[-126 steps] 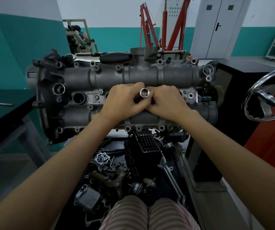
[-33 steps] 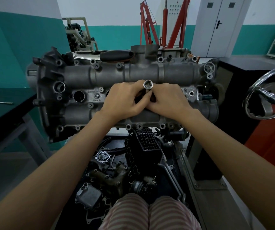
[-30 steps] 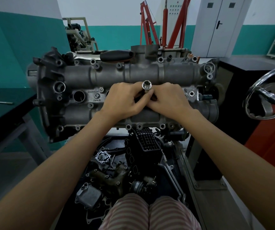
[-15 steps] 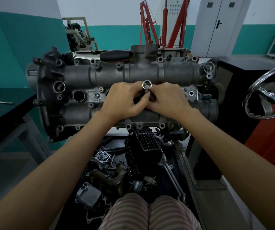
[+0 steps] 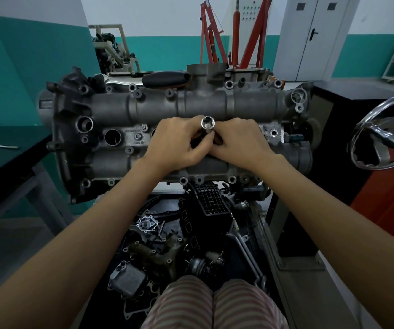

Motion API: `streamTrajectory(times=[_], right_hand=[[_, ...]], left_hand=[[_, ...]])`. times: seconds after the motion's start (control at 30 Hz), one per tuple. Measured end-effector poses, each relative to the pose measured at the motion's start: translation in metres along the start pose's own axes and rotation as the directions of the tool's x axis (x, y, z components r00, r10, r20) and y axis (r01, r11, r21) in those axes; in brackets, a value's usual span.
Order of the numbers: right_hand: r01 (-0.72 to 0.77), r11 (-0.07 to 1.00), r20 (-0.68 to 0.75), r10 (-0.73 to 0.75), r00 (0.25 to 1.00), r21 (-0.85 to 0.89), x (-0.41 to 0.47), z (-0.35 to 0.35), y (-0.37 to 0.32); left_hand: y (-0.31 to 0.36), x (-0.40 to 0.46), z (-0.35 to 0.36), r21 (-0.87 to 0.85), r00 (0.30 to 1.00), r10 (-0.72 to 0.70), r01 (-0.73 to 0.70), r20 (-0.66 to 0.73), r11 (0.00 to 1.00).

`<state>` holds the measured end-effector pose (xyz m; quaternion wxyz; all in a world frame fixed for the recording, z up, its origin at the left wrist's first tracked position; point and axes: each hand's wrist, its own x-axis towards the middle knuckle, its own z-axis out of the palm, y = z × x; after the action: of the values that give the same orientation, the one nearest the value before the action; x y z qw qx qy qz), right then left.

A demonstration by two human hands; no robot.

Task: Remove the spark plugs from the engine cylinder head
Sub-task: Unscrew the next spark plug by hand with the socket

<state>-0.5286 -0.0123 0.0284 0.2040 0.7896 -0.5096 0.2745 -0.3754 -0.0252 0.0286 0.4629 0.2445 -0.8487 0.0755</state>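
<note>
We have both hands on the socket (image 5: 207, 123), a shiny steel tube whose open end faces up at us. It stands out of one of the plug holes in the middle row of the cylinder head (image 5: 174, 138), which lies with its top face tilted toward us so the holes are easy to reach. Our left hand (image 5: 177, 143) comes in from the left and our right hand (image 5: 240, 142) from the right, and they meet around the lower part of the socket. The fingers of both hands are curled narrow and pinch the tube, probably so we can turn it by hand and keep it straight in the hole. The spark plug itself is hidden; we judge it sits down in the hole under the socket, but we cannot see it.

To the left, one plug hole (image 5: 112, 137) is open and dark, and we cannot tell whether a plug remains in it. A black-handled tool (image 5: 166, 79) lies along the far top edge of the head, within reach and probably kept there for when hand force is not enough. Loose engine parts (image 5: 186, 236) lie in a heap below the head, above our knees.
</note>
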Motion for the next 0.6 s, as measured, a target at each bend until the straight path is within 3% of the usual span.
streamTrajectory(times=[0.6], right_hand=[[0.0, 1.0, 0.011, 0.0, 1.0, -0.009, 0.0007, 0.0004, 0.0006]], left_hand=[[-0.0009, -0.0002, 0.0011, 0.051, 1.0, -0.001, 0.001, -0.009, 0.999]])
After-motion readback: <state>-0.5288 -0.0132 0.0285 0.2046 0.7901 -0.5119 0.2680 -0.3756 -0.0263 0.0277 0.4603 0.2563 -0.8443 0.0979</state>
